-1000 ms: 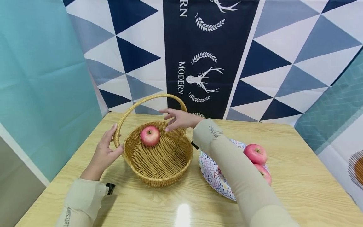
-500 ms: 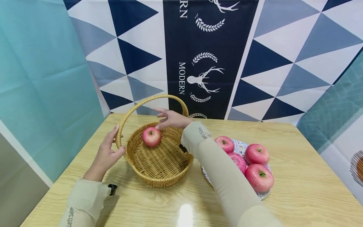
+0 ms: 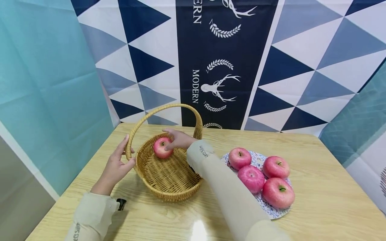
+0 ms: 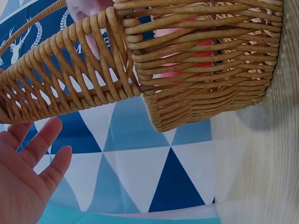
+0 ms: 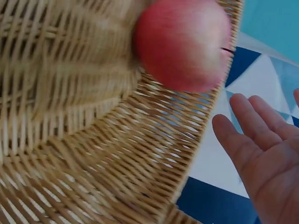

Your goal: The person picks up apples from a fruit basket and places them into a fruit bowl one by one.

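A round wicker basket with a tall arched handle stands on the table, one red apple inside against its far-left wall. My left hand loosely holds the handle's left foot between thumb and fingers; in the left wrist view, the lower fingers stretch out past it. Over the far side of the basket, my right hand has its thumb in front of the apple. Its fingers look straight in the right wrist view, beside the basket's rim; contact with the apple cannot be made out.
Right of the basket, a patterned plate carries several red apples. The wooden table ends at a cloth backdrop with triangles and deer heads. A light blue cloth hangs at the left.
My right hand has moved left and lower over the basket toward the apple, uncovering the plate of apples. My left hand stays at the handle; the head view has shifted slightly.
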Demonstrator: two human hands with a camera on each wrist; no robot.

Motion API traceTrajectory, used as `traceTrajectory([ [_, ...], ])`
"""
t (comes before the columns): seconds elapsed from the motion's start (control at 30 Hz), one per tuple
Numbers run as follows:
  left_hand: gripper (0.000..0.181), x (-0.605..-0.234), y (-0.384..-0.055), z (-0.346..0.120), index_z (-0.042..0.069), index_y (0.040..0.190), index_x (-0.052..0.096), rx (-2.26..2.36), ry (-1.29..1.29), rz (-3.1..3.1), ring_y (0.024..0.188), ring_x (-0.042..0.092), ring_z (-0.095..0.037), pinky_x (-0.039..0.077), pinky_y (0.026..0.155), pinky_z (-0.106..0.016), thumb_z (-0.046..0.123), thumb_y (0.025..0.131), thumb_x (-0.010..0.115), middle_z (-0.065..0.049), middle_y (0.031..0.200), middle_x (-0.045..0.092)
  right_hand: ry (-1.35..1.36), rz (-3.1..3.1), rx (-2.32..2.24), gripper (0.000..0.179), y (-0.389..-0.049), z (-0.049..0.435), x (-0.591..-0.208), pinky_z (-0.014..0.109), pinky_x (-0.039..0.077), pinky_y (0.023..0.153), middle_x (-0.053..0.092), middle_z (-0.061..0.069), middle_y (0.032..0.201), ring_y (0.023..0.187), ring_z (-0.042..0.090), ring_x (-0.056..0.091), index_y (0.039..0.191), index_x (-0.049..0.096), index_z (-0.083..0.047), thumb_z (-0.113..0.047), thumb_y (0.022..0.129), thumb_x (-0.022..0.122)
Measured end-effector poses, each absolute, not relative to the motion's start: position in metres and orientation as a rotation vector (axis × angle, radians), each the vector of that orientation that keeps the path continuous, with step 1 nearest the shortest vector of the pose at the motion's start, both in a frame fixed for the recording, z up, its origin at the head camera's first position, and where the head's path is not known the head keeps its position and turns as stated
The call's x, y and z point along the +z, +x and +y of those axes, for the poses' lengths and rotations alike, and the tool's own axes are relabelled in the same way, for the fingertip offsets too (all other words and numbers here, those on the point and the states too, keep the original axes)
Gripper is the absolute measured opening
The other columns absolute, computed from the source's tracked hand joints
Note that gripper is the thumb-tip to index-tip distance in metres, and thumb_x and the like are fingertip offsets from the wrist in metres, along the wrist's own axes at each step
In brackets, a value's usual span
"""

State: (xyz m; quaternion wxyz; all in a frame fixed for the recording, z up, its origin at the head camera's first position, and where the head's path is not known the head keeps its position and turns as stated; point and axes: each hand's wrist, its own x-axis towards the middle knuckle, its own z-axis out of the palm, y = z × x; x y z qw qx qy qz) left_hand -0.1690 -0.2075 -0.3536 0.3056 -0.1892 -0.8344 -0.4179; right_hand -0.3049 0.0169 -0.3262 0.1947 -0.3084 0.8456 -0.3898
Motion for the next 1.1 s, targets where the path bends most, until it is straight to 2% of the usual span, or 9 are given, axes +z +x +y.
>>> traceTrajectory([
  [0.17,0.084,-0.356,-0.167,-0.206,0.013,0.15,0.032,-1.118,-0.516,-2.186,0.088,0.045,-0.003,0.044,0.056,-0.018,-0.016,0.075,0.056,-0.016,0.09,0.057,-0.894,2.402,-1.12,0.081,-0.307,0.011,-0.342,0.036,0.036,0.104,0.029,0.015,0.153,0.135,0.028,0.035,0.15,0.026,-0.003,-0.001,0.082,0.069],
  [0.33,0.091,-0.359,-0.164,-0.209,0.022,0.151,0.031,-1.13,-0.53,-2.115,0.089,0.044,0.003,0.04,0.048,-0.015,-0.018,0.073,0.054,-0.021,0.091,0.055,-0.851,2.449,-1.133,0.082,-0.305,0.0,-0.347,0.032,0.039,0.098,0.029,0.012,0.154,0.133,0.023,0.038,0.152,0.025,-0.007,-0.003,0.082,0.069],
  [0.47,0.094,-0.361,-0.165,-0.208,0.025,0.151,0.032,-1.13,-0.558,-2.079,0.09,0.046,0.004,0.04,0.058,-0.013,-0.019,0.071,0.054,-0.019,0.09,0.055,-0.854,2.497,-1.079,0.083,-0.304,-0.004,-0.351,0.032,0.036,0.101,0.031,0.011,0.153,0.134,0.022,0.037,0.152,0.024,-0.007,-0.003,0.082,0.069],
  [0.53,0.093,-0.362,-0.165,-0.208,0.023,0.15,0.033,-1.122,-0.564,-2.069,0.092,0.046,0.004,0.04,0.069,-0.013,-0.02,0.07,0.054,-0.015,0.089,0.055,-0.888,2.497,-1.052,0.084,-0.304,-0.006,-0.353,0.033,0.032,0.106,0.033,0.012,0.152,0.136,0.024,0.034,0.151,0.026,-0.004,-0.001,0.08,0.069],
  [0.6,0.091,-0.361,-0.164,-0.206,0.02,0.15,0.034,-1.122,-0.557,-2.067,0.094,0.047,0.006,0.038,0.076,-0.012,-0.02,0.07,0.053,-0.01,0.091,0.056,-0.918,2.49,-1.025,0.084,-0.305,-0.008,-0.355,0.032,0.033,0.105,0.037,0.014,0.149,0.133,0.024,0.038,0.15,0.027,-0.002,0.0,0.077,0.069],
  [0.77,0.087,-0.362,-0.167,-0.203,0.015,0.148,0.036,-1.135,-0.559,-2.068,0.095,0.047,0.007,0.037,0.08,-0.013,-0.02,0.071,0.054,-0.01,0.093,0.056,-0.907,2.504,-0.982,0.086,-0.307,-0.012,-0.362,0.03,0.04,0.096,0.043,0.014,0.145,0.123,0.022,0.046,0.15,0.028,-0.002,0.001,0.074,0.069],
  [0.9,0.087,-0.364,-0.168,-0.199,0.016,0.148,0.034,-1.163,-0.592,-2.049,0.095,0.048,0.005,0.036,0.081,-0.015,-0.021,0.071,0.051,-0.013,0.091,0.055,-0.868,2.522,-0.903,0.087,-0.305,-0.016,-0.366,0.034,0.037,0.101,0.04,0.016,0.145,0.128,0.026,0.042,0.15,0.03,-0.004,-0.004,0.075,0.074],
  [0.97,0.087,-0.365,-0.17,-0.198,0.016,0.148,0.033,-1.18,-0.605,-2.034,0.095,0.048,0.005,0.035,0.082,-0.015,-0.021,0.071,0.05,-0.011,0.091,0.055,-0.865,2.532,-0.826,0.089,-0.303,-0.019,-0.369,0.035,0.039,0.099,0.038,0.018,0.143,0.126,0.028,0.042,0.15,0.031,-0.009,-0.008,0.074,0.077],
  [1.1,0.085,-0.365,-0.171,-0.197,0.014,0.147,0.032,-1.199,-0.602,-2.031,0.095,0.048,0.006,0.035,0.082,-0.015,-0.021,0.072,0.048,-0.002,0.09,0.055,-0.847,2.586,-0.725,0.091,-0.3,-0.026,-0.371,0.033,0.045,0.085,0.038,0.019,0.139,0.118,0.027,0.047,0.15,0.033,-0.018,-0.008,0.073,0.08],
])
